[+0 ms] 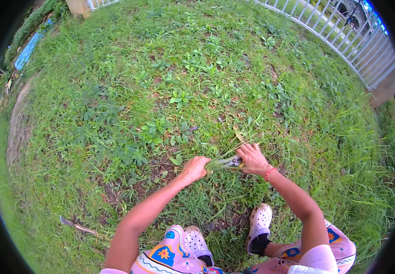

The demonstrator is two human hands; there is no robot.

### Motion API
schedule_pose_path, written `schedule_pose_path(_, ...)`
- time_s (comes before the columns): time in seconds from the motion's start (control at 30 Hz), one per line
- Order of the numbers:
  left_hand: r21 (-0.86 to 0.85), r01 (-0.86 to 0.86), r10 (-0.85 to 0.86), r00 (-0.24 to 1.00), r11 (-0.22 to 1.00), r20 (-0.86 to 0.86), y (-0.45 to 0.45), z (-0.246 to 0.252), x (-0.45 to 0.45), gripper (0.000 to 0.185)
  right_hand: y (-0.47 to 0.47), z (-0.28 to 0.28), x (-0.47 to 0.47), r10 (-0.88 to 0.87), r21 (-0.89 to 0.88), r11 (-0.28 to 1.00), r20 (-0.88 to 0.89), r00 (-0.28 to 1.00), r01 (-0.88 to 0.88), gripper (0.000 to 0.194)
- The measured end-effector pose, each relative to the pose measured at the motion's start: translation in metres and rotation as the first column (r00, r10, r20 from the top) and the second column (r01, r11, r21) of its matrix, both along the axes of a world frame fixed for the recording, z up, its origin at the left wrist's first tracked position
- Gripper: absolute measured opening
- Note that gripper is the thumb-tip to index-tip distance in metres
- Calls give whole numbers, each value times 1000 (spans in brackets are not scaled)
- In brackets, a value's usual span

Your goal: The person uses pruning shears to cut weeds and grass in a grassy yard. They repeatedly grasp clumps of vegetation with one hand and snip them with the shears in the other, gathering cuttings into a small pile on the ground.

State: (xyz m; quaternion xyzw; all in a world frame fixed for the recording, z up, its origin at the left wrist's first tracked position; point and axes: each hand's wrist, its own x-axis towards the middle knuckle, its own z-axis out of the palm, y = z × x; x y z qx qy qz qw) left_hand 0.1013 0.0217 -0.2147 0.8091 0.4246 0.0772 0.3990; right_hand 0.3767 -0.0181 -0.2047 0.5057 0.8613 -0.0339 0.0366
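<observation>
My left hand (pixel 196 167) is closed around a bunch of long grass blades (pixel 214 165), which spread from the fist toward the right. My right hand (pixel 253 158), with a red band (pixel 270 173) at its wrist, grips a pair of pruning shears (pixel 232 160). The metal head of the shears points left and lies among the held blades, close to my left fist. Grass partly covers the shears, so I cannot tell whether the blades are apart. Both hands are low over the weedy lawn (pixel 197 202), in front of my feet.
A small tool with a wooden handle and metal blade (pixel 81 227) lies on the grass at lower left. White clogs (pixel 262 219) are on my feet. A white metal fence (pixel 341 37) curves along the upper right. A blue object (pixel 33 46) lies at upper left.
</observation>
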Motion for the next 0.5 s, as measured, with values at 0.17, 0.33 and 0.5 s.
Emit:
schedule_pose_path(0.17,103,-142,147,988,985,-43,10,-22,1,25,2,-30,-51,16,68,998,-43,999,-13,49)
schedule_pose_path(0.33,-18,-318,318,947,948,50,32,-15,-8,26,5,-31,-62,-21,-87,996,-64,998,15,40)
schedule_pose_path(0.5,-74,-444,443,896,893,-32,60,2,-40,31,10,-3,-21,-226,-139,967,-77,971,214,45)
